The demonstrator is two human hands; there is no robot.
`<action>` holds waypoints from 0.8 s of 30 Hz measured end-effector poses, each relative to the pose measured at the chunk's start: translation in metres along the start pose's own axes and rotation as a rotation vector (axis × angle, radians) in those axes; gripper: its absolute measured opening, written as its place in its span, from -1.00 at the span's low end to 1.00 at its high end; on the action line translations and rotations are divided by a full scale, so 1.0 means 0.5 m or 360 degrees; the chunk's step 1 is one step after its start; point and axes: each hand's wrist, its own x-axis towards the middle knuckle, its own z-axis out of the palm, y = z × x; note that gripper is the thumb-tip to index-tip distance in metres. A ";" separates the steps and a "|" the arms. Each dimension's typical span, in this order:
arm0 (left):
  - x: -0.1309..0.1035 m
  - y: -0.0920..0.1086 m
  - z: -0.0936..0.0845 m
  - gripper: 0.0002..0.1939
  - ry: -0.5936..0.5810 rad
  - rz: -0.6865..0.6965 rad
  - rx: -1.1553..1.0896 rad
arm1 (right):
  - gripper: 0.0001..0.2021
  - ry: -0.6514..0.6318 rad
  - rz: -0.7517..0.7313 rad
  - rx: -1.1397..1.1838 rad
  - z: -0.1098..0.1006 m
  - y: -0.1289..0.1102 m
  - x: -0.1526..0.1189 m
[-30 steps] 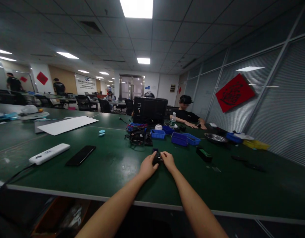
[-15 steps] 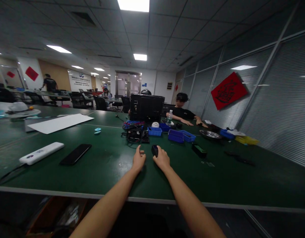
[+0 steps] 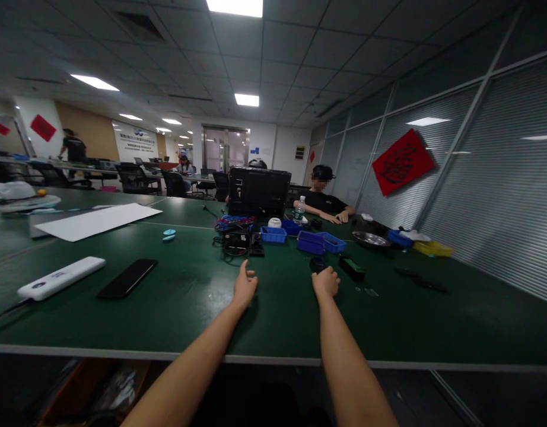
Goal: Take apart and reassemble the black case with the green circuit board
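Note:
My right hand [image 3: 327,282] is closed round the near end of a small black box-like object [image 3: 317,264], low over the green table. Its far end pokes out past my fingers, and its exact kind cannot be made out. Just right of it lies a black case with a green inside [image 3: 352,267]. Left of centre, my left hand [image 3: 245,286] holds nothing, with the thumb raised and the fingers apart. A black boxy device with cables [image 3: 237,240] lies beyond that hand.
Blue trays [image 3: 311,242], a white ball [image 3: 274,222], a water bottle [image 3: 299,209] and a black monitor-like casing [image 3: 259,193] stand farther back. A phone [image 3: 128,279] and a white power strip [image 3: 62,277] lie left. Another person [image 3: 324,198] sits behind, near a metal bowl [image 3: 370,239].
My right hand has carried the small black object rightward, towards the black case. My left hand stays nearly in place. The camera view has turned slightly right; the seated person's hands have come together.

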 end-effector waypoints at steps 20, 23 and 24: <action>0.005 -0.002 0.002 -0.33 -0.0052 0.0017 0.0059 | -0.47 -0.0425 0.0007 0.0202 -0.033 0.016 0.029; 0.003 0.000 0.003 -0.34 -0.0074 0.0037 0.0095 | -0.41 -0.0487 -0.0119 0.0153 -0.026 -0.008 0.008; 0.003 0.001 0.004 -0.34 -0.0079 0.0045 0.0105 | -0.38 -0.0497 -0.0163 0.0146 -0.023 -0.017 0.000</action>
